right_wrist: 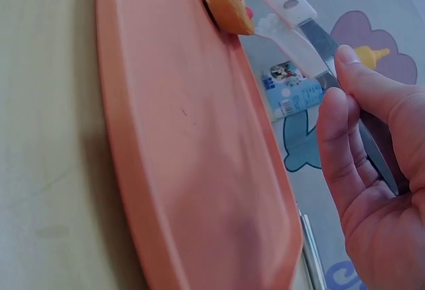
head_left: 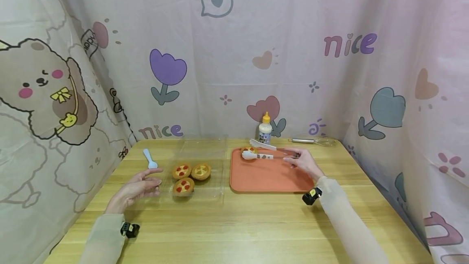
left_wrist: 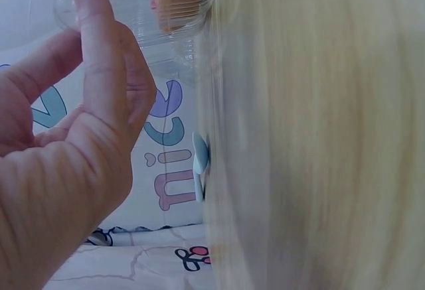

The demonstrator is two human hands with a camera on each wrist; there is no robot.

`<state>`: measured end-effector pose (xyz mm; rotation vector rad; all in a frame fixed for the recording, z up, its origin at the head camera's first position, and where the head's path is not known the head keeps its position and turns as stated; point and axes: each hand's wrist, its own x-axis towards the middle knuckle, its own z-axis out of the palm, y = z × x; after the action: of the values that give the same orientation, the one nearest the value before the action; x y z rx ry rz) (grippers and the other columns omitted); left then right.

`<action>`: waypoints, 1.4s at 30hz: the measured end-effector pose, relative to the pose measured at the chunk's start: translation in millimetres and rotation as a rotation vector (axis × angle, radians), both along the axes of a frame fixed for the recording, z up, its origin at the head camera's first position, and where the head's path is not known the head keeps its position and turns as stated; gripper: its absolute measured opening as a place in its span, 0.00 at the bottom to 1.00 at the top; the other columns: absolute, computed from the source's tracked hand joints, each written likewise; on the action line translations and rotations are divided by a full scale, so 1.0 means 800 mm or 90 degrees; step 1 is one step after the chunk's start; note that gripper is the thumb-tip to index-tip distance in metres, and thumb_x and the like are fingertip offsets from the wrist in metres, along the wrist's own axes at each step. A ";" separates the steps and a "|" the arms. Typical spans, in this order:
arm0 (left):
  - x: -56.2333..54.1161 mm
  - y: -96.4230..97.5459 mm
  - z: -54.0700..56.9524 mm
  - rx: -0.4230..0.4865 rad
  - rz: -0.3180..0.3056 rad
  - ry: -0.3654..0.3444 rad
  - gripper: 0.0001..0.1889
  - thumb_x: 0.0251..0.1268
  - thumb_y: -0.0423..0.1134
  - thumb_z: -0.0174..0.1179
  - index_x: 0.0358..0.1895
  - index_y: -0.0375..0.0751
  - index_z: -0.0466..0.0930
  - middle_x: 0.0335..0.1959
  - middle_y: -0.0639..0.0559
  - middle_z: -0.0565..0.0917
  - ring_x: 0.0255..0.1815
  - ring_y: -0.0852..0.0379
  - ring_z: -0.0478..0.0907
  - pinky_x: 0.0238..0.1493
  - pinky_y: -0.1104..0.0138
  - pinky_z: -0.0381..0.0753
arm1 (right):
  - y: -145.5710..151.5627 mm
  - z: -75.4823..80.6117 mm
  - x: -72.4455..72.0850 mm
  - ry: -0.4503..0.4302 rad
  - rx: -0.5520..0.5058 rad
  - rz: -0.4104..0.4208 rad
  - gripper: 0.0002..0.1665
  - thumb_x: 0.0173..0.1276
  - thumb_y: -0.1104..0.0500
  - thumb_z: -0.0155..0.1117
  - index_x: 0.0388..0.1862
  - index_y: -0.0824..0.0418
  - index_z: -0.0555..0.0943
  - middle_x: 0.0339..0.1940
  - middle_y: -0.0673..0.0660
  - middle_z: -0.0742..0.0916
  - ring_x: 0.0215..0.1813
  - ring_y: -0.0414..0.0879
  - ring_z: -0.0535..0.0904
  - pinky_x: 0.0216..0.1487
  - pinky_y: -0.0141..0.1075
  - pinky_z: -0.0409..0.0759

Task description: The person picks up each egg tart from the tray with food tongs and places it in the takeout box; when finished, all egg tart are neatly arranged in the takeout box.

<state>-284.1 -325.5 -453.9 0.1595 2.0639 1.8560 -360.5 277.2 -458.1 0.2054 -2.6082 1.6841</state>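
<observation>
My right hand (head_left: 304, 163) grips a pair of tongs (right_wrist: 319, 41) with white, brown-spotted ends. Their arms stand apart around a small egg tart (right_wrist: 227, 3) with red pieces on top, at the far left corner of the orange tray (head_left: 271, 178). Whether the tips touch the tart I cannot tell. At the left side of a clear plastic box (head_left: 216, 190), my left hand (head_left: 137, 186) has its fingers loosely extended; the fingertips reach the box's edge in the left wrist view. Inside the box sit three tarts (head_left: 183, 186) with red or yellow toppings.
A light blue spoon (head_left: 150, 159) lies behind my left hand. Beyond the tray stands a squeeze bottle (head_left: 265, 130) with a yellow cap, and a whisk (head_left: 315, 141) lies at the table's back right. A patterned curtain (head_left: 227, 64) hangs behind the wooden table (head_left: 234, 231).
</observation>
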 end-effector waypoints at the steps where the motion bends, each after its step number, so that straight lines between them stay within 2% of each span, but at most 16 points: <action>1: 0.000 0.001 0.000 0.000 0.000 -0.001 0.37 0.72 0.34 0.56 0.77 0.32 0.44 0.41 0.47 0.78 0.36 0.57 0.82 0.47 0.60 0.87 | 0.000 -0.001 0.000 -0.001 0.003 -0.003 0.33 0.61 0.58 0.74 0.65 0.63 0.77 0.48 0.66 0.87 0.26 0.52 0.82 0.32 0.43 0.86; 9: -0.003 0.004 0.000 -0.005 0.004 -0.002 0.37 0.72 0.34 0.56 0.77 0.33 0.46 0.42 0.47 0.79 0.36 0.57 0.82 0.47 0.59 0.87 | 0.001 -0.007 -0.003 -0.005 0.007 -0.009 0.32 0.62 0.59 0.73 0.65 0.63 0.77 0.51 0.66 0.87 0.25 0.48 0.83 0.31 0.41 0.86; 20: -0.002 0.001 0.003 -0.001 0.004 0.005 0.38 0.71 0.34 0.57 0.77 0.32 0.45 0.41 0.47 0.79 0.36 0.57 0.82 0.49 0.58 0.86 | -0.004 -0.006 -0.006 0.004 -0.003 0.015 0.31 0.62 0.62 0.72 0.64 0.61 0.77 0.53 0.68 0.86 0.29 0.61 0.84 0.32 0.45 0.87; 29: -0.001 0.002 0.003 0.000 -0.005 -0.003 0.39 0.72 0.34 0.57 0.77 0.32 0.43 0.41 0.47 0.78 0.37 0.56 0.82 0.47 0.60 0.87 | -0.007 -0.011 -0.003 -0.018 0.002 0.000 0.29 0.62 0.62 0.71 0.64 0.58 0.78 0.59 0.68 0.83 0.28 0.58 0.84 0.31 0.41 0.86; 42: 0.002 0.000 0.003 -0.020 0.010 -0.002 0.38 0.72 0.35 0.57 0.77 0.33 0.45 0.42 0.47 0.78 0.35 0.59 0.81 0.49 0.59 0.86 | -0.011 -0.011 0.006 -0.014 -0.001 -0.010 0.27 0.63 0.63 0.70 0.62 0.62 0.79 0.53 0.67 0.85 0.27 0.53 0.83 0.31 0.39 0.86</action>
<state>-282.4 -325.7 -451.8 0.1326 2.0972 1.8306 -355.8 268.5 -467.0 0.1672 -2.6169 1.6946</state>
